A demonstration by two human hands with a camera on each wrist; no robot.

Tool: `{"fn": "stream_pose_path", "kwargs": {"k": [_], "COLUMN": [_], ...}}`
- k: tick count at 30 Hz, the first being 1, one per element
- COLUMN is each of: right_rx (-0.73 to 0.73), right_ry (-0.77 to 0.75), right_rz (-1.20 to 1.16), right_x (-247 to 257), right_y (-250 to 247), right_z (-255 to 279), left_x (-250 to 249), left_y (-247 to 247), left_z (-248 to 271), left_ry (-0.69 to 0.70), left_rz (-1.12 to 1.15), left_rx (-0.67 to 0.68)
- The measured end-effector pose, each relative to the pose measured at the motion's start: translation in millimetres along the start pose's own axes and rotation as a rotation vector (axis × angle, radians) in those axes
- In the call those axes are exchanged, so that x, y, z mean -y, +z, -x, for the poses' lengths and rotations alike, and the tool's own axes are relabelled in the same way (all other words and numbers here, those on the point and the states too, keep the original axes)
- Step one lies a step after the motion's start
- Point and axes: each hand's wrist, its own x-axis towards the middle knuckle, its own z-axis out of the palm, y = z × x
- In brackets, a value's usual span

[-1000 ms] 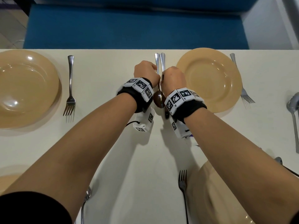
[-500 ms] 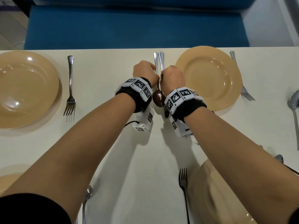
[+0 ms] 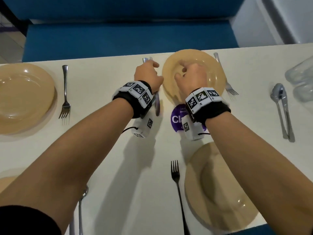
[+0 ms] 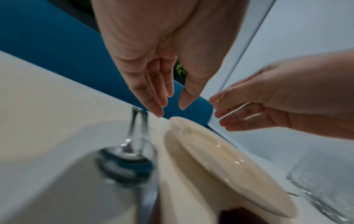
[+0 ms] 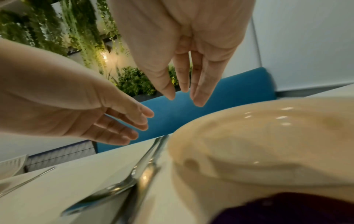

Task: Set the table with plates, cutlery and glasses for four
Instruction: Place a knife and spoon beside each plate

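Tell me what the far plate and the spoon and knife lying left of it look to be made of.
Far plate: glossy tan, small bright glints on a smooth surface; glazed ceramic or melamine, the look leaves it open.
Spoon and knife: polished metal, likely stainless steel, mirror-like, the spoon's bowl reflecting blue.

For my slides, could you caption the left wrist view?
Open left hand above spoon beside plate.

Bare cream counter [image 3: 105, 78] between steel fork [image 3: 65, 92] and steel spoon-knife pair [image 4: 134, 145]; that pair sits just beside round tan plate [image 3: 218, 75].
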Motion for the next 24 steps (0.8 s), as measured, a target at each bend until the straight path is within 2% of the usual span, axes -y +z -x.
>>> {"fn": "stream_pose_path", "kwargs": {"k": [6, 12, 18, 21, 24], "right_rx": [-0.042, -0.017, 0.086, 0.177, 0.194], "right_ry": [0.172, 0.378, 0.493, 0.484, 0.454], "right_rz": [0.017, 0.092, 0.146, 0.122, 0.110], "right_x": [-94, -227, -332, -352, -358], "right_y": [-67, -129, -169, -165, -158], "right_z": [28, 43, 36, 34, 32], "left_x": [-75, -156, -208, -220, -233], "left_y": [65, 180, 290, 323, 335], "left_z": [44, 81, 92, 94, 95], "left_ry": [0.148, 0.204, 0.103, 0.044, 0.035], "left_rz": [-0.017, -0.087, -0.289, -0.299, -0.294], "left_rx": [0.143, 0.310, 0.481, 0.470, 0.418]}}
